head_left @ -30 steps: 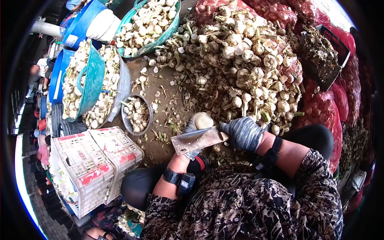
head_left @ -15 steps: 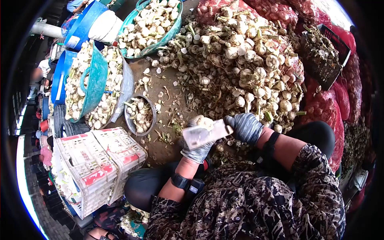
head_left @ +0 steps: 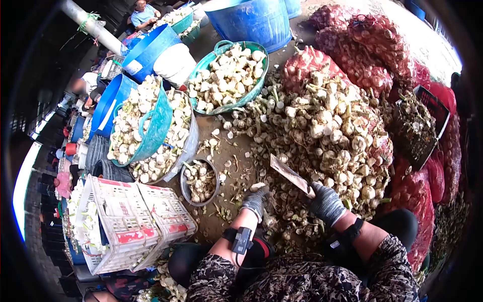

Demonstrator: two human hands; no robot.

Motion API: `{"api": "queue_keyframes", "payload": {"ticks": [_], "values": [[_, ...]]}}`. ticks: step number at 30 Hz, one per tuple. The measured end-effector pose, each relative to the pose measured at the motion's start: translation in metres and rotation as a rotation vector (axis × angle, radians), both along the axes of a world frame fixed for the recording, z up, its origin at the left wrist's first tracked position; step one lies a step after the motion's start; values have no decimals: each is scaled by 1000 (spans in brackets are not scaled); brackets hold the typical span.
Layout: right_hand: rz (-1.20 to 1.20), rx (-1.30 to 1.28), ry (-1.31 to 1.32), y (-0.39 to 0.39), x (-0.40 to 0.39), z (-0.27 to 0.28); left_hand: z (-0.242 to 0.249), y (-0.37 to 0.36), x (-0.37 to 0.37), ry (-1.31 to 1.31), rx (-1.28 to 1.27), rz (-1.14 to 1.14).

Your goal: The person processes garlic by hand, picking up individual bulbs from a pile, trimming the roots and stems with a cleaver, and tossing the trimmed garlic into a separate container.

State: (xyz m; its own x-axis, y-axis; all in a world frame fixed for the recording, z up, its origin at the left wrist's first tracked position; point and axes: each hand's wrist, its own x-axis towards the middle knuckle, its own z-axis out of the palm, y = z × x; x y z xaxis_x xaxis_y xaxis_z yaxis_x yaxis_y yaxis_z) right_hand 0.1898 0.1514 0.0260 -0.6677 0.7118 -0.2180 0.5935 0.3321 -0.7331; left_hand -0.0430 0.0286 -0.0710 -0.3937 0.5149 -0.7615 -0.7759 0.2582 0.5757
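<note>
My right hand (head_left: 326,204), in a grey glove, is closed on the handle of a broad-bladed knife (head_left: 289,173). Its flat blade points up and left, over the near edge of a big heap of garlic bulbs (head_left: 327,131). My left hand (head_left: 255,202), gloved too, is lower and to the left, apart from the blade. Its fingers are curled round a garlic bulb (head_left: 257,186), of which only a pale top shows. Peelings and cut stems lie on the floor under both hands.
Left of my hands stand a small metal bowl of garlic (head_left: 199,182) and a white plastic crate (head_left: 141,216). Green tubs (head_left: 151,132) of garlic are behind them. Red mesh sacks (head_left: 412,211) and a black crate of scraps (head_left: 420,126) line the right. Other people sit far left.
The knife has swung from level across my left hand to tilted up, away from the bulb. My hands have moved apart. The view has shifted, showing more of the far side.
</note>
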Motion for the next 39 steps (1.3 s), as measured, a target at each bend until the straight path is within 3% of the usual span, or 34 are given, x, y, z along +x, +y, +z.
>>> {"api": "queue_keyframes", "payload": {"ticks": [1, 2, 3, 4, 5, 7, 9, 11, 12, 13, 15, 17, 18, 19, 21, 23, 25, 27, 29, 30, 32, 33, 36, 38, 39], "values": [[-22, -82, 44, 2, 0, -1, 2, 17, -16, -54, -10, 40], [-21, -59, 24, 4, 1, 6, 3, 36, -37, -18, 102, 50], [-35, -106, 20, 6, 2, 6, -23, 56, -76, -149, 296, 96], [-72, -173, 76, 6, 4, 3, 20, 79, -75, 179, 304, 196], [-109, -243, 130, 6, 5, -3, 48, 106, -96, 162, 344, 194], [-89, -238, 173, 10, 6, -12, 130, 141, -124, 324, 659, 48], [-149, -286, 283, 10, 4, -3, 181, 171, -141, 416, 716, 106], [-222, -327, 339, 10, 0, 15, 195, 179, -147, 488, 747, 4], [-187, -221, 382, 15, 4, -19, 178, 177, -150, 570, 762, -73], [-191, -257, 362, 18, 2, -15, 152, 172, -153, 648, 740, -251], [-219, -289, 350, 21, 3, -29, 65, 155, -141, 1099, 419, -802], [-208, -334, 309, 17, -3, 3, -1, 66, -61, 968, 326, -1057], [-178, -254, 296, 15, -2, -2, 1, 39, -33, 1491, -47, -1732], [-140, -167, 284, 15, -1, -5, -2, 15, 5, 1515, -215, -2140], [-97, -200, 240, 12, 2, -15, -52, -33, 28, 1529, -208, -2394], [-89, -214, 220, 7, 3, -27, -104, -66, 26, 1626, -195, -2356], [-40, -228, 145, 5, 3, -20, -113, -61, 25, 1743, -176, -2314], [34, -56, 27, 5, 5, -22, -107, -43, 27, 1424, -292, -2371], [100, -2, -53, 3, 6, -16, -103, -34, 24, 1384, -345, -2183], [127, 16, -52, 2, 7, -20, -97, -29, 19, 1263, -310, -1980], [149, 60, -16, -2, 8, -23, -82, -23, 5, 759, -102, -1311], [174, 47, -56, -3, 7, -20, -74, -19, 2, 572, 15, -1090], [258, 62, -52, -3, 5, -6, -66, 0, -4, 425, 484, -927], [336, 93, -30, -3, 3, 1, -86, -16, -18, 139, 585, -882], [387, 105, -15, -3, 1, 7, -68, -14, -17, -5, 620, -859]]}}
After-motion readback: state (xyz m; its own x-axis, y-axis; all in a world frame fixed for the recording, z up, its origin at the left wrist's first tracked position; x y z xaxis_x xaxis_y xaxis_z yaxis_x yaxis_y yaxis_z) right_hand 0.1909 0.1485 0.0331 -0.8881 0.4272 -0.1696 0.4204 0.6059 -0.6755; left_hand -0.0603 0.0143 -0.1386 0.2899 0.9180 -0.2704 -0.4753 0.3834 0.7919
